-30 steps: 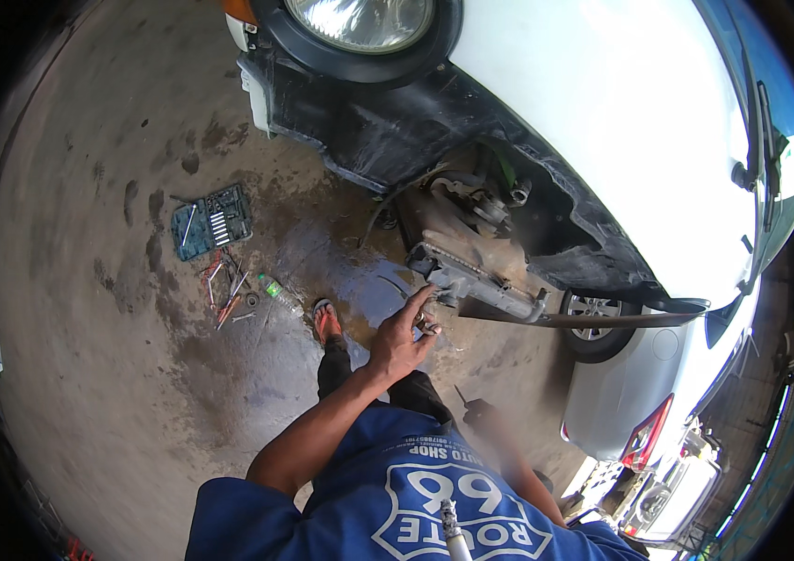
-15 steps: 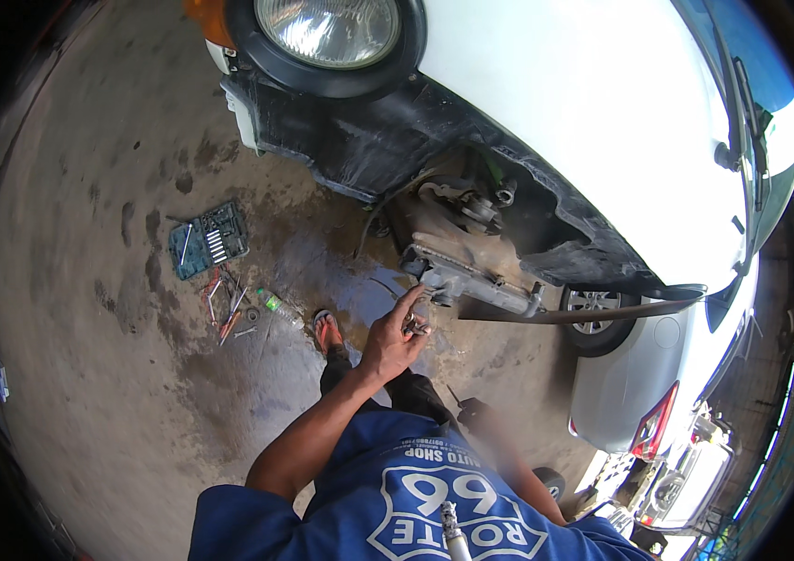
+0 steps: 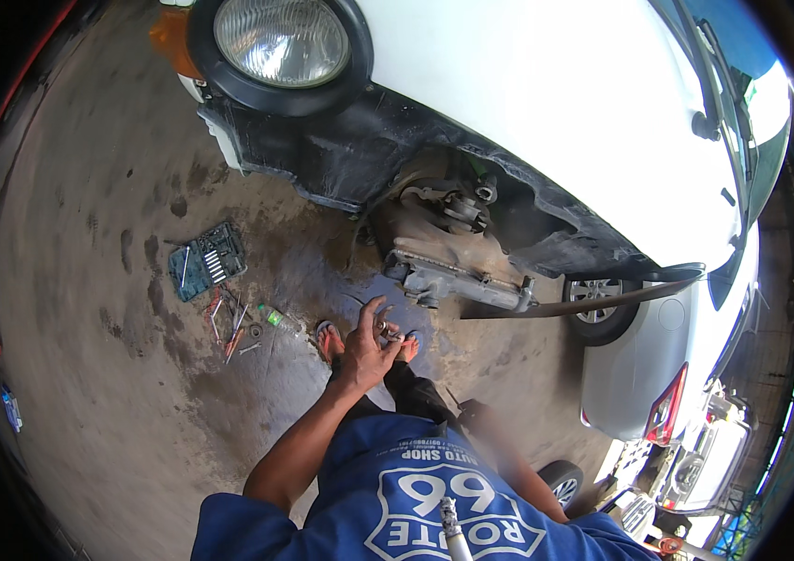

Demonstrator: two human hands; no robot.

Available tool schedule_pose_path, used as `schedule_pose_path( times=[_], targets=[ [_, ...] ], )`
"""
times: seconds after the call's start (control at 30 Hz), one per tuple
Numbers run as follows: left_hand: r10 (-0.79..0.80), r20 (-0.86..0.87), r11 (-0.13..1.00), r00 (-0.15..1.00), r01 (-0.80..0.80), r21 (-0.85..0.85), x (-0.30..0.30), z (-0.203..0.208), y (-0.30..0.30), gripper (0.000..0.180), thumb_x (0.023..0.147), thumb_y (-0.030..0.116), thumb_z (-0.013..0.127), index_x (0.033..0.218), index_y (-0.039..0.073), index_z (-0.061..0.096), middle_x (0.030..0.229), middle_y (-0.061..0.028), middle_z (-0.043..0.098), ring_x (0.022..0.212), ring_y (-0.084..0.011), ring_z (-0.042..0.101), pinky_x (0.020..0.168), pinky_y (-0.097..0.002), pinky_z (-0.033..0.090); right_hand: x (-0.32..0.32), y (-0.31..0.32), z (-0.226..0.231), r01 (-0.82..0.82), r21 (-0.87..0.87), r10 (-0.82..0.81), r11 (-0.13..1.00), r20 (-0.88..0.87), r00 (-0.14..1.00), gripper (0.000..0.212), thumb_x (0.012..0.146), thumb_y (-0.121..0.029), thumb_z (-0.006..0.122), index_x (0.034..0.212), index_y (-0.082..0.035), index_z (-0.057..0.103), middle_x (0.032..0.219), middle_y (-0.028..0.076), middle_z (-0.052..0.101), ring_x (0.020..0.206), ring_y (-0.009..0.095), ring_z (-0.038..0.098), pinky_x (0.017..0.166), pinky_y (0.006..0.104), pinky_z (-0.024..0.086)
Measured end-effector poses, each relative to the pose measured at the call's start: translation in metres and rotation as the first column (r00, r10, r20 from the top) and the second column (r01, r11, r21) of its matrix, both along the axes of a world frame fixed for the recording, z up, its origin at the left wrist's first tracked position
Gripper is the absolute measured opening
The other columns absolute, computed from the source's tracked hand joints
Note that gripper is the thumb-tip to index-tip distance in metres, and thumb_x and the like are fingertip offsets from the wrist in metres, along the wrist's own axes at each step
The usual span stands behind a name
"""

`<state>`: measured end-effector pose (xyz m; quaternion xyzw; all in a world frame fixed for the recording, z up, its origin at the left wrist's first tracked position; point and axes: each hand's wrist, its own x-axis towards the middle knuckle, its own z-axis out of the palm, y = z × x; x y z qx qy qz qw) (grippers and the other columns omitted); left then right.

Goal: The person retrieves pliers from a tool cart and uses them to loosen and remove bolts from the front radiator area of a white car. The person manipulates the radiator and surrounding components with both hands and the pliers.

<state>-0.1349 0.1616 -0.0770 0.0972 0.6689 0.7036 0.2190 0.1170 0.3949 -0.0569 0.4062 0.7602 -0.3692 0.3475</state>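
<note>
My left hand (image 3: 366, 357) is held out above my feet, its fingers curled round a small metal part (image 3: 382, 327) that I cannot name more closely. Just beyond it sits a dusty radiator-like part (image 3: 462, 281) with a grey tank along its near edge, under the white vehicle's front. A gap lies between my fingertips and that part. My right hand (image 3: 485, 421) is low by my right side, dark and blurred, so its fingers do not show. Something thin and dark (image 3: 453, 399) sticks out near it.
An open socket set (image 3: 207, 260) lies on the floor at left, with loose hand tools (image 3: 232, 327) and a plastic bottle (image 3: 277, 318) nearby. The white vehicle (image 3: 528, 103) overhangs the work area. A dark strip (image 3: 584, 305) juts out at right. A burning cigarette (image 3: 454, 528) shows at the bottom.
My left hand has drawn back from the radiator-like part toward my body, still holding the small metal part. The view has shifted slightly, and my right foot now shows.
</note>
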Motion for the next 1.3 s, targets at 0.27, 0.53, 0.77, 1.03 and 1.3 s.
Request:
schedule_pose_path(
  times=[0.27, 0.53, 0.77, 1.03, 1.3],
  targets=[
    [-0.155, 0.096, 0.859, 0.983, 0.182, -0.478, 0.015, -0.063, -0.055, 0.037, 0.100, 0.036, 0.060, 0.118, 0.004, 0.063, 0.086, -0.0104, 0.072, 0.084, -0.0221, 0.070, 0.079, -0.0365, 0.052, -0.004, -0.011, 0.017, -0.029, 0.055, 0.030, 0.998, -0.007, 1.000, 0.044, 0.082, -0.017, 0.071, 0.126, -0.008, 0.067, 0.106, 0.014, 0.074, 0.096, 0.023, 0.070, 0.086, 0.0349, 0.054],
    [-0.312, 0.306, 0.744, 0.899, 0.432, -0.510, 0.040, -0.042, -0.045, 0.036, 0.100, 0.041, 0.057, 0.103, 0.007, 0.066, 0.081, -0.0105, 0.073, 0.084, -0.0294, 0.072, 0.080, -0.0397, 0.054, 0.004, -0.007, 0.012, 0.252, -0.130, -0.252, 0.959, 0.017, 0.968, 0.047, 0.085, -0.022, 0.070, 0.129, -0.008, 0.066, 0.107, 0.016, 0.075, 0.097, 0.023, 0.070, 0.087, 0.0361, 0.054],
    [-0.427, 0.307, 0.609, 0.851, 0.521, -0.598, 0.058, -0.020, -0.007, 0.056, 0.094, 0.041, 0.065, 0.135, 0.004, 0.058, 0.128, -0.0216, 0.065, 0.118, -0.0374, 0.063, 0.099, -0.0412, 0.050, 0.045, 0.033, -0.043, 0.038, -0.114, -0.054, 0.993, -0.138, 0.989, 0.047, 0.084, -0.019, 0.068, 0.129, -0.008, 0.066, 0.110, 0.018, 0.074, 0.101, 0.026, 0.070, 0.091, 0.0364, 0.053],
    [-0.471, 0.257, 0.552, 0.844, 0.510, -0.660, 0.087, -0.015, 0.040, 0.056, 0.093, 0.035, 0.066, 0.137, 0.002, 0.056, 0.131, -0.0235, 0.063, 0.122, -0.0392, 0.060, 0.103, -0.0419, 0.048, 0.090, 0.072, -0.089, -0.040, -0.025, 0.034, 0.999, -0.214, 0.976, 0.045, 0.081, -0.013, 0.064, 0.125, -0.007, 0.067, 0.111, 0.019, 0.073, 0.103, 0.028, 0.069, 0.091, 0.0375, 0.052],
    [-0.463, 0.262, 0.673, 0.847, 0.528, -0.518, 0.102, 0.009, 0.090, 0.065, 0.093, 0.041, 0.066, 0.140, -0.002, 0.051, 0.100, -0.0174, 0.073, 0.089, -0.0257, 0.070, 0.083, -0.0371, 0.053, 0.048, 0.109, -0.002, -0.069, -0.307, -0.004, 0.949, -0.231, 0.973, 0.044, 0.086, -0.005, 0.066, 0.130, -0.006, 0.064, 0.095, 0.007, 0.070, 0.088, 0.017, 0.064, 0.081, 0.0331, 0.052]
  ],
)
